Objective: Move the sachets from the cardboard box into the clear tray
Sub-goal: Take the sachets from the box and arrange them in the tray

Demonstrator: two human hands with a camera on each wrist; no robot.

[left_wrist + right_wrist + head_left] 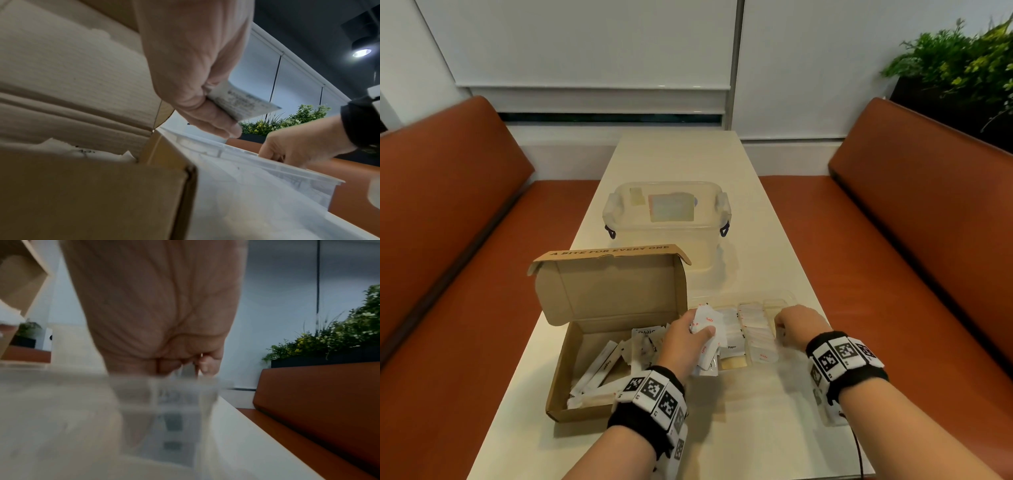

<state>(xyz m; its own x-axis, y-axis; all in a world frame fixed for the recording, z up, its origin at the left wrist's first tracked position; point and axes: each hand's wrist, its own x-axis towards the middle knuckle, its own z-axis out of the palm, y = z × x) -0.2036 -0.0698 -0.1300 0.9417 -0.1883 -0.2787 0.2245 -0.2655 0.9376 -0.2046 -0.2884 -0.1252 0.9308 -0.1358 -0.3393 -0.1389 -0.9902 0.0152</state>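
Carrying a small bunch of sachets [705, 325] from the cardboard box [599, 346] toward the clear tray [780, 299], the left hand [685, 339] has them pinched between thumb and fingers, right at the tray's near-left edge. More sachets lie loose in the box; several rows already stand in the tray's compartments. The right hand [796, 325] is curled down into a far-right compartment; whether it holds a sachet I cannot tell, the wrist view is blurred. To do this well, I judge: keep the bunch squared, lower it edge-first into a free slot, let go only once it is seated, and steady the light tray with the other hand
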